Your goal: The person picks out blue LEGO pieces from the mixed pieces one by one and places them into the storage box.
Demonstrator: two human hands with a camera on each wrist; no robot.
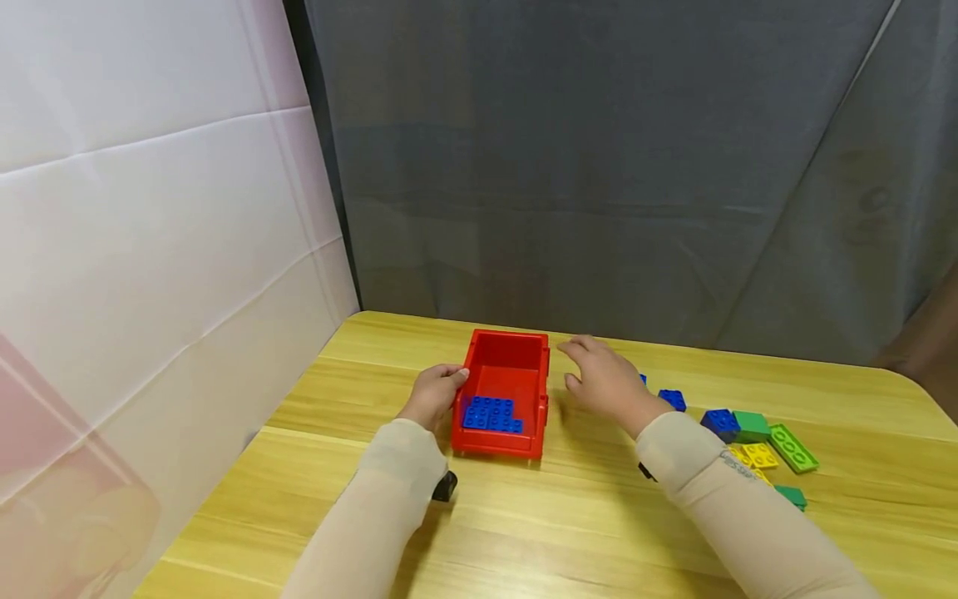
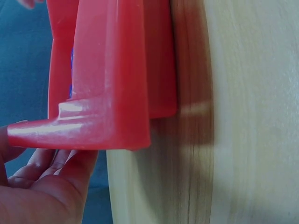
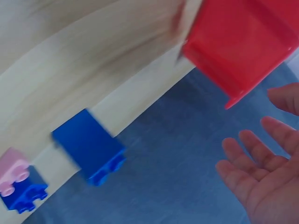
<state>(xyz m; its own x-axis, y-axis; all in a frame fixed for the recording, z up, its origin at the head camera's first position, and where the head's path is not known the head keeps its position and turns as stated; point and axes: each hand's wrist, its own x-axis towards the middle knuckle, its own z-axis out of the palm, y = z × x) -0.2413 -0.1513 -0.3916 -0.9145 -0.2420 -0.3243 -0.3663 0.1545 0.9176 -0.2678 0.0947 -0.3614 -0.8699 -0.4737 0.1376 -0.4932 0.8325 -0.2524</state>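
Observation:
A red plastic bin (image 1: pixel 497 445) is at the far middle of the table, with several blue building bricks (image 1: pixel 490 414) at its near end. My left hand (image 1: pixel 436 394) grips the bin's left rim, thumb on top and fingers beneath the edge, as the left wrist view shows. Just off the bin's right side, my right hand (image 1: pixel 608 381) hovers with spread, relaxed fingers and holds nothing. In the right wrist view, a blue brick (image 3: pixel 88 145) lies near that hand, and a pink brick (image 3: pixel 13 170) overlaps another blue one farther left.
Right of the right forearm lie loose bricks: a blue one (image 1: pixel 720 425), a green one (image 1: pixel 751 427), a flat lime-green one (image 1: pixel 793 449), yellow ones (image 1: pixel 759 455) and a dark green one (image 1: pixel 791 497). A grey curtain (image 1: pixel 569 183) hangs behind the wooden table (image 1: pixel 524 532); a pale curtain (image 1: pixel 165 233) stands left.

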